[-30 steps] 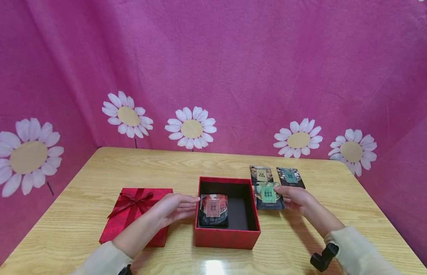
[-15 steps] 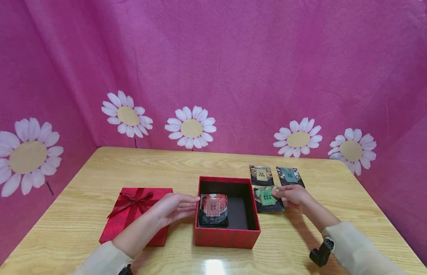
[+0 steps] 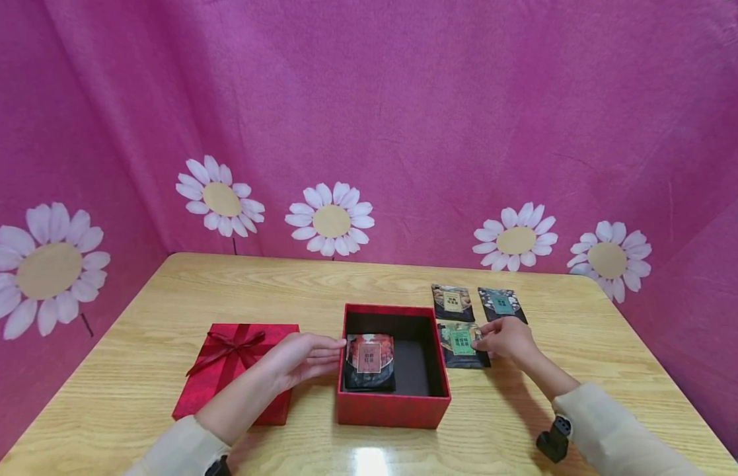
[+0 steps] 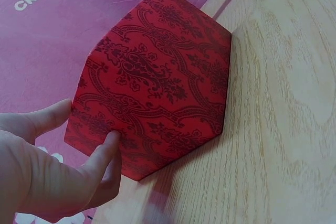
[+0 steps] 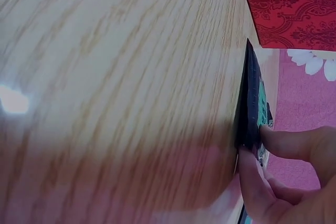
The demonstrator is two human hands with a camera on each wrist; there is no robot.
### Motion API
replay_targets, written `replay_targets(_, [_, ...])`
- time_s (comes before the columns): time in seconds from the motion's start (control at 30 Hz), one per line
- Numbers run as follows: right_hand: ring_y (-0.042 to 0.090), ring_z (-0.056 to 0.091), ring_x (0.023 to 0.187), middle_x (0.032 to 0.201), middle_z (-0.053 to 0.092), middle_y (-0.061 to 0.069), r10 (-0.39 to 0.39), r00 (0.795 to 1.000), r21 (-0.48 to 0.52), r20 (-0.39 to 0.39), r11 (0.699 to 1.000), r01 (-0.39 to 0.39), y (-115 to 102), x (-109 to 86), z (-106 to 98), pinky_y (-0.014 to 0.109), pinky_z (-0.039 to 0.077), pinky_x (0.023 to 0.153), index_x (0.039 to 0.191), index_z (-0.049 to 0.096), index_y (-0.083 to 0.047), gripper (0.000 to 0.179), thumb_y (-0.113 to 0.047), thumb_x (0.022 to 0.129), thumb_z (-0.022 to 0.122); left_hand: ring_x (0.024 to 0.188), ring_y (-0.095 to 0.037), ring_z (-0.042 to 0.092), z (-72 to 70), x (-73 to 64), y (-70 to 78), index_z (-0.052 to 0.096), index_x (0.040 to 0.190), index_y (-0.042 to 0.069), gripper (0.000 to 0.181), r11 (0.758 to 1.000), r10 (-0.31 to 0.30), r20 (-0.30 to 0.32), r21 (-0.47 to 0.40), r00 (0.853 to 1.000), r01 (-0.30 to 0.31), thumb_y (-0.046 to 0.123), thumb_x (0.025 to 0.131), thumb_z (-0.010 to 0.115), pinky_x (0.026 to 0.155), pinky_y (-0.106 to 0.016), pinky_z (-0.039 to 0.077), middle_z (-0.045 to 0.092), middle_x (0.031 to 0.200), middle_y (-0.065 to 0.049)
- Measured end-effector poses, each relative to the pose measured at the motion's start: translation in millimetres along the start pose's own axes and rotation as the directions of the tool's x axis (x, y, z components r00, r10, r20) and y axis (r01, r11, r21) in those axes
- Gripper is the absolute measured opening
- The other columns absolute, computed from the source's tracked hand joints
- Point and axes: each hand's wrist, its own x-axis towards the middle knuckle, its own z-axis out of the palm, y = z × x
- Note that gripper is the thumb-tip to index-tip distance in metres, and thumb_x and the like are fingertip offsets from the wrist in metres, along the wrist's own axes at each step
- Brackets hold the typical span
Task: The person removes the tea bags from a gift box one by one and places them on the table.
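My right hand (image 3: 507, 338) pinches the right edge of a green-labelled sachet (image 3: 462, 345) between thumb and fingers. In the right wrist view that sachet (image 5: 252, 95) looks edge-on, low over the wooden table. My left hand (image 3: 306, 360) touches the left side of an open red gift box (image 3: 394, 411); the left wrist view shows its thumb at the rim and extended fingers against the patterned wall (image 4: 152, 72). Inside the box, a red-labelled sachet (image 3: 369, 360) lies on the left; the right part shows bare dark floor.
Behind the green-labelled sachet lie a yellow-labelled sachet (image 3: 452, 303) and a teal-labelled one (image 3: 502, 304). A red lid with a ribbon bow (image 3: 238, 350) lies left of the box, partly behind my left forearm. A pink flowered cloth (image 3: 369, 119) hangs behind the table (image 3: 273, 281).
The green-labelled sachet has come slightly toward me, away from the yellow-labelled one it overlapped. My right hand's pinch has shifted a little along its edge. The left hand stays on the box.
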Motion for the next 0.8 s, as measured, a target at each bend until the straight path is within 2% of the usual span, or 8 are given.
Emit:
replay_targets(0.23, [0.011, 0.064, 0.055, 0.072, 0.071, 0.008, -0.049, 0.999, -0.084, -0.011, 0.995, 0.048, -3, -4.1, -3, 0.027, 0.053, 0.055, 0.1, 0.068, 0.007, 0.037, -0.018, 0.076, 0.08, 0.106, -0.028, 0.068, -0.4, -0.1, 0.0, 0.062, 0.121, -0.007, 0.037, 1.0, 0.001, 0.002, 0.008, 1.0, -0.001, 0.013, 0.091, 0.06, 0.095, -0.039, 0.054, 0.065, 0.124, -0.023])
replay_targets(0.4, [0.014, 0.066, 0.062, 0.073, 0.072, 0.011, -0.077, 0.997, -0.13, 0.024, 0.988, 0.08, -6, -5.8, -13, 0.026, 0.052, 0.057, 0.096, 0.07, 0.007, 0.034, -0.02, 0.077, 0.079, 0.106, -0.028, 0.068, -0.2, 0.2, 0.1, 0.064, 0.121, -0.005, 0.035, 1.0, -0.005, -0.005, 0.006, 1.0, 0.005, 0.014, 0.091, 0.06, 0.096, -0.039, 0.054, 0.064, 0.125, -0.023])
replay_targets(0.6, [0.013, 0.067, 0.065, 0.082, 0.072, 0.014, -0.071, 0.992, -0.044, 0.104, 0.996, 0.076, -22, -7.0, -27, 0.033, 0.06, 0.065, 0.101, 0.067, 0.011, 0.033, -0.015, 0.081, 0.074, 0.107, -0.028, 0.068, -0.4, -0.5, 1.5, 0.064, 0.121, -0.005, 0.036, 1.0, -0.012, -0.008, 0.007, 1.0, 0.012, 0.015, 0.09, 0.062, 0.096, -0.039, 0.053, 0.064, 0.125, -0.023])
replay_targets(0.8, [0.015, 0.071, 0.074, 0.095, 0.072, 0.021, -0.092, 0.98, 0.069, 0.175, 0.994, 0.081, -41, -9.7, -32, 0.036, 0.062, 0.074, 0.111, 0.063, 0.013, 0.04, -0.016, 0.085, 0.072, 0.108, -0.029, 0.068, -0.2, -0.4, 0.7, 0.064, 0.121, -0.004, 0.036, 1.0, -0.016, -0.004, 0.014, 1.0, 0.017, 0.015, 0.091, 0.061, 0.098, -0.04, 0.052, 0.064, 0.126, -0.023])
